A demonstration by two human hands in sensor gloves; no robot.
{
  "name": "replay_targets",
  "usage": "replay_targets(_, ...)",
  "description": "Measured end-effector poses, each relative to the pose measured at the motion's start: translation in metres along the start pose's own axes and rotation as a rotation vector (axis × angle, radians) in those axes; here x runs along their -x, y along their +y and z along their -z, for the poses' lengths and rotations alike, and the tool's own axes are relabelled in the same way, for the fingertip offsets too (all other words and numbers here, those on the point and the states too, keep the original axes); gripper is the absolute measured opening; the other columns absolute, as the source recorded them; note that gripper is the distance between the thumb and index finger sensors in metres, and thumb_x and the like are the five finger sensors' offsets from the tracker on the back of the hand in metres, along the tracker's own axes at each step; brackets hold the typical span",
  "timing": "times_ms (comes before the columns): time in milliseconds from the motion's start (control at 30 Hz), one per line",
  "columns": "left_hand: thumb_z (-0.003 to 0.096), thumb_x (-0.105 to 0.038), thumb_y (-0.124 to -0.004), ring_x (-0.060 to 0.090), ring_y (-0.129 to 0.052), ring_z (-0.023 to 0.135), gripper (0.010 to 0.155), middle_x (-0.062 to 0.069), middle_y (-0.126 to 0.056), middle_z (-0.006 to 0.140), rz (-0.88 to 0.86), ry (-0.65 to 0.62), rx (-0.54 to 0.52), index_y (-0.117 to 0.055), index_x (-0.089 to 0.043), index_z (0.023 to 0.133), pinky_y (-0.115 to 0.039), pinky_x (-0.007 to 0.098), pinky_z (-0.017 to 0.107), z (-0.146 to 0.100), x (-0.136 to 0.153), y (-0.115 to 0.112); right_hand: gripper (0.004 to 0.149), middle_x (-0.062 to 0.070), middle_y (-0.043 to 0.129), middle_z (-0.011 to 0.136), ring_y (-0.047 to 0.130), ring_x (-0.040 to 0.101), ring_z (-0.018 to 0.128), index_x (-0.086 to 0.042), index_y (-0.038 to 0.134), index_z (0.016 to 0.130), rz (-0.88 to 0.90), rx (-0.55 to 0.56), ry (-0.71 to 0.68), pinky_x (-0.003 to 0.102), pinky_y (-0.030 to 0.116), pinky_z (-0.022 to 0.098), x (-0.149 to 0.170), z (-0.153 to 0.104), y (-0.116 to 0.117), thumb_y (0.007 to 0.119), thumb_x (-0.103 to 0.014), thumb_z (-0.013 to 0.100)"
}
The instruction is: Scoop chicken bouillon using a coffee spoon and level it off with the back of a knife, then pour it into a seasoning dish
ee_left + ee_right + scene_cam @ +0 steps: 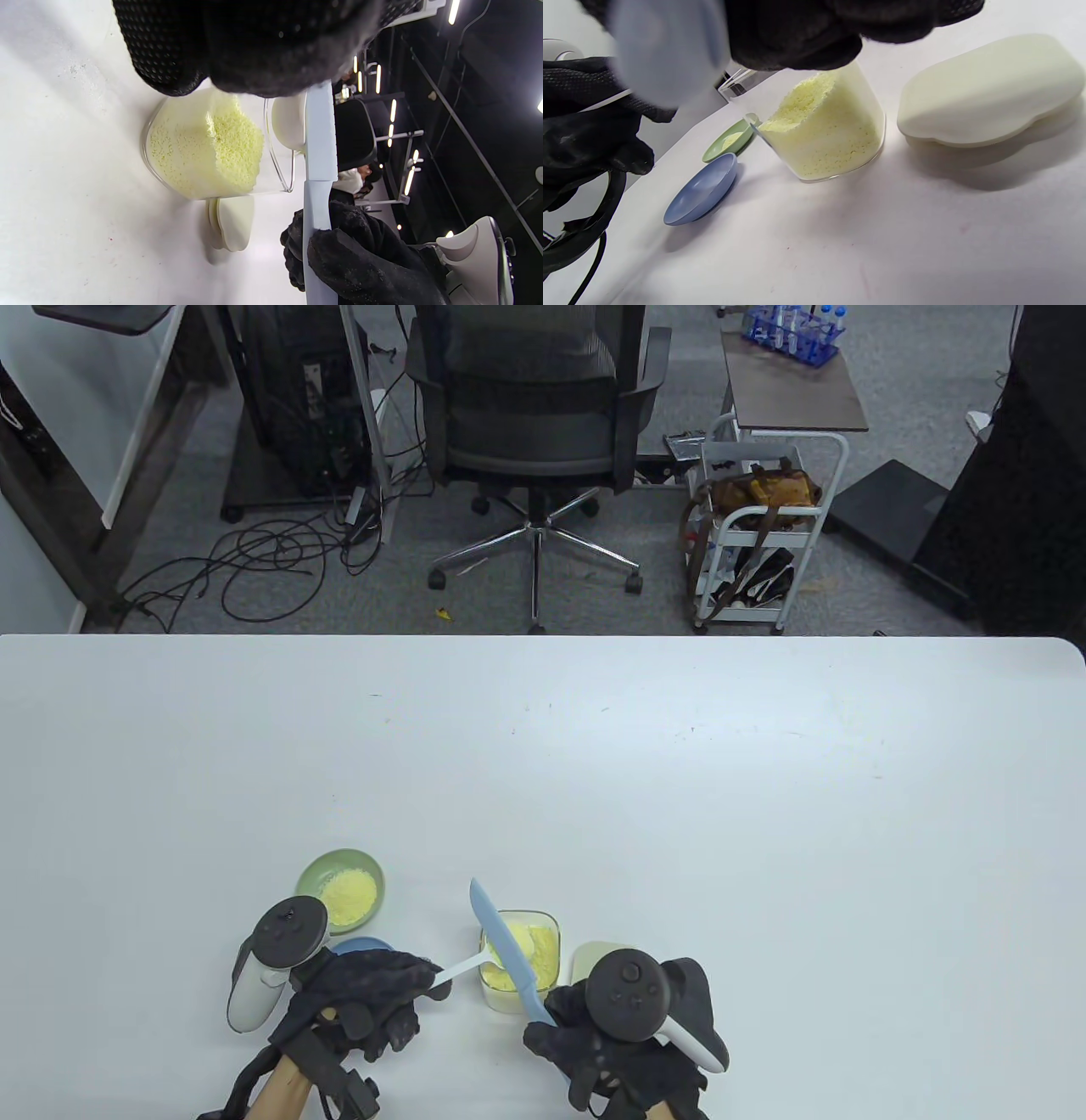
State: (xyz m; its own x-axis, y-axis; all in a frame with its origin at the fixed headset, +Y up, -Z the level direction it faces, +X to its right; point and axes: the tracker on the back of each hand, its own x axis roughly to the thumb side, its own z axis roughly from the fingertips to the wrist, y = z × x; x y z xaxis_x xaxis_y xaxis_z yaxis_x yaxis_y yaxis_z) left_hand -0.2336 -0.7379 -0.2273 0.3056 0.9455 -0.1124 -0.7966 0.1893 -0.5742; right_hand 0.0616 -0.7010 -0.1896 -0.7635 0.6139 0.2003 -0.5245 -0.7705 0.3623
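Yellow bouillon fills the clear jar near the surface's bottom edge, between your two hands. Your left hand pinches the white spoon by its handle end, bowl held over the jar; in the table view the knife hides most of the bowl, so you can't judge how full it is. In the left wrist view the spoon bowl shows only from its underside, beside the knife.

Your right hand grips the pale blue knife by the handle, fingers curled round it; the handle itself is buried in the glove. The blade runs up and left across the jar mouth and over the spoon; whether it touches the spoon can't be told. In the right wrist view the knife is just a blurred blue patch at top left.

The green dish, up and left of the jar, holds a heap of yellow grains. The blue dish sits just below it, mostly covered by your left hand in the table view; the right wrist view shows nothing in it. The cream lid lies right of the jar, half hidden under the right tracker from above.
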Motion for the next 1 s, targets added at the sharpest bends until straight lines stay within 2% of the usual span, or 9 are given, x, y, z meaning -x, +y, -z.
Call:
replay_targets(533, 0.0473, -0.033, -0.075, -0.003, -0.085, -0.012, 0.046, 0.008, -0.097, 0.017, -0.016, 0.005, 0.000, -0.086, 0.005, 0.070, -0.084, 0.032, 0.036, -0.003, 0.000, 0.002, 0.043, 0.021, 0.087, 0.052, 0.079, 0.031, 0.035, -0.001, 0.080, 0.070, 0.003, 0.074, 0.091, 0.064, 0.053, 0.057, 0.033, -0.015, -0.017, 0.085, -0.035, 0.044)
replay_targets(667, 0.0472, -0.033, -0.075, -0.003, -0.085, -0.012, 0.046, 0.008, -0.097, 0.017, -0.017, 0.006, -0.003, -0.086, 0.005, 0.070, -0.084, 0.032, 0.036, -0.002, 0.001, 0.002, 0.043, 0.025, 0.083, 0.054, 0.075, 0.034, 0.037, 0.001, 0.078, 0.072, 0.079, 0.220, 0.217, 0.065, 0.046, 0.059, 0.059, -0.014, -0.037, 0.085, -0.031, 0.045)
replay_targets(800, 0.0472, -0.033, -0.075, -0.003, -0.085, -0.012, 0.046, 0.008, -0.097, 0.017, -0.011, 0.014, -0.009, -0.086, 0.005, 0.070, -0.084, 0.032, 0.036, -0.002, 0.002, 0.003, 0.043, 0.025, 0.082, 0.056, 0.073, 0.035, 0.038, 0.001, 0.077, 0.073, 0.048, 0.371, 0.378, 0.064, 0.044, 0.061, 0.093, -0.012, -0.050, 0.085, -0.030, 0.045)
replay_targets(1000, 0.0473, -0.033, -0.075, -0.003, -0.085, -0.012, 0.046, 0.008, -0.097, 0.017, -0.027, 0.015, -0.021, -0.086, 0.005, 0.070, -0.084, 0.032, 0.036, -0.002, 0.003, 0.006, 0.043, 0.023, 0.081, 0.057, 0.073, 0.033, 0.039, 0.000, 0.075, 0.074, -0.056, 0.313, 0.608, 0.063, 0.044, 0.061, 0.145, -0.009, -0.035, 0.082, -0.032, 0.046)
